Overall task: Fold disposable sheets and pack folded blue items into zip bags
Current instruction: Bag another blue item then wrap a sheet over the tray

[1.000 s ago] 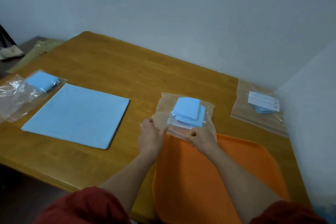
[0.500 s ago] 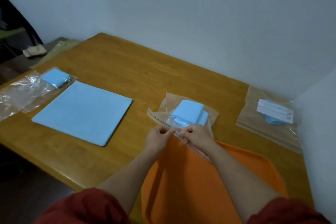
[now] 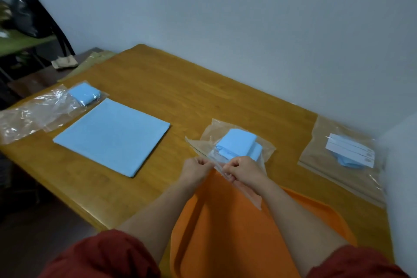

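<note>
Your zip bag [image 3: 211, 135] is glossy clear plastic, the table [image 3: 180, 101] smooth varnished wood; at nine o'clock, the sheet [image 3: 112, 137] looks matt.

A plain grey-blue wall [image 3: 225, 18] runs behind a yellow-brown wooden table [image 3: 158, 88], and a second pale wall [image 3: 401, 165] meets it at the right to form a corner. At the far left a black bag [image 3: 22, 11] sits above a green surface [image 3: 20, 43], beside a slanting black frame [image 3: 64, 39] and a low dark stand [image 3: 40, 79]. The floor [image 3: 33, 232] is dark and the light is dim and even.
</note>
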